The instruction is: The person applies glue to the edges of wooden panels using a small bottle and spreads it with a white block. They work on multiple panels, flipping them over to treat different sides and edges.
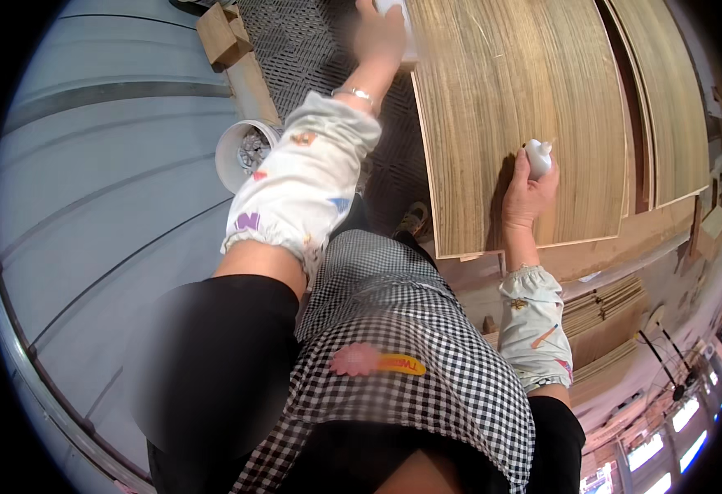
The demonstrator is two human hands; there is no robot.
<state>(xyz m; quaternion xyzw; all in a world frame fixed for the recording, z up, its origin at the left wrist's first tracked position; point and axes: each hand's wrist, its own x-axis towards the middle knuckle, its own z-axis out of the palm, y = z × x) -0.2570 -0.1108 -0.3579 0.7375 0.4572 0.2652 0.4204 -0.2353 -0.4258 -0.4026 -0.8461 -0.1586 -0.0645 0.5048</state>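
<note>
My right hand (531, 191) is wrapped around a white squeeze bottle (539, 159) with a pale nozzle, above the near part of a wood-grain panel (521, 92). At the top of the view my left hand (378, 37), blurred and wearing a bracelet (355, 94) at the wrist, is by the panel's far left corner. A white object (398, 15) lies at its fingers; whether the hand grips it is not clear. Both forearms wear printed white sleeve covers.
A white bucket (228, 157) with crumpled scraps stands left of the panel, near a wooden block (219, 37). A second wood-grain panel (670, 105) lies to the right. Stacked thin boards (602, 309) are lower down at the right. A grey panelled wall (120, 154) rises at the left.
</note>
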